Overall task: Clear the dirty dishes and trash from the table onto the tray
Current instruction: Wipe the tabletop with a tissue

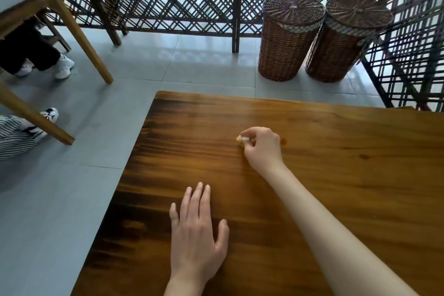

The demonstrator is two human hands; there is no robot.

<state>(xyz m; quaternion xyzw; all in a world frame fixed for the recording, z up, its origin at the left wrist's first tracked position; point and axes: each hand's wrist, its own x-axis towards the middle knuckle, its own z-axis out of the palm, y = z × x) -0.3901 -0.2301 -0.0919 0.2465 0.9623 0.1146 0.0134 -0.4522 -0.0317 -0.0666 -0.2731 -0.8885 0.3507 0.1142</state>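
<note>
Wooden table [312,199], grained: left hand [195,235] flat, fingers straight; right hand [263,149] pinching small yellow-white scrap [241,138].

brown streaked table [312,199], yellow-white scrap [241,138], brown woven baskets [286,41], grey floor [60,199].

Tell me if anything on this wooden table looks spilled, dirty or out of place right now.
Two small things. The right hand pinches a small yellowish-white scrap just above the table, likely leftover trash. Just right of that hand sits a small dark reddish spot on the wood, possibly a stain. The left hand rests flat on the tabletop.
</note>
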